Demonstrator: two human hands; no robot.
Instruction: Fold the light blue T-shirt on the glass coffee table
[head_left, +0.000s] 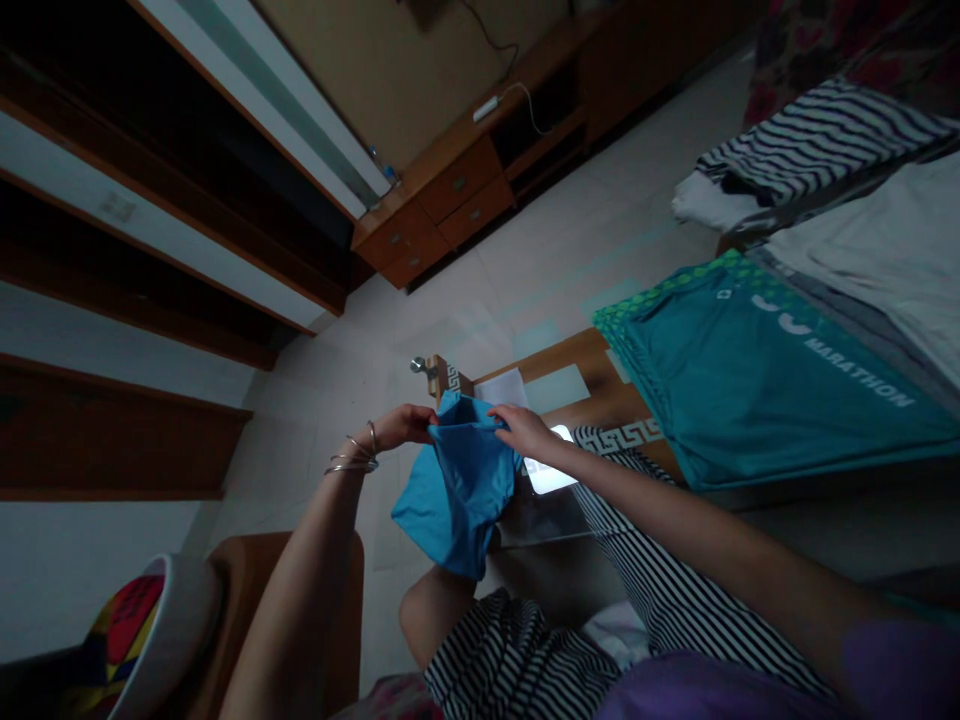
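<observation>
Striped fabric point(517, 650) lies across your lap. Your left hand point(405, 425) and right hand point(525, 430) each pinch the blue garment point(457, 490) at its top edge; it hangs below both grips.

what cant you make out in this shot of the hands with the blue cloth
Head view only:
- blue cloth: what sort of garment it is, bunched between left hand and right hand.
- teal shirt: print partly cut off by the grey clothes over it.
- colourful item in the white tub: cut by the bottom edge, dim.
</observation>
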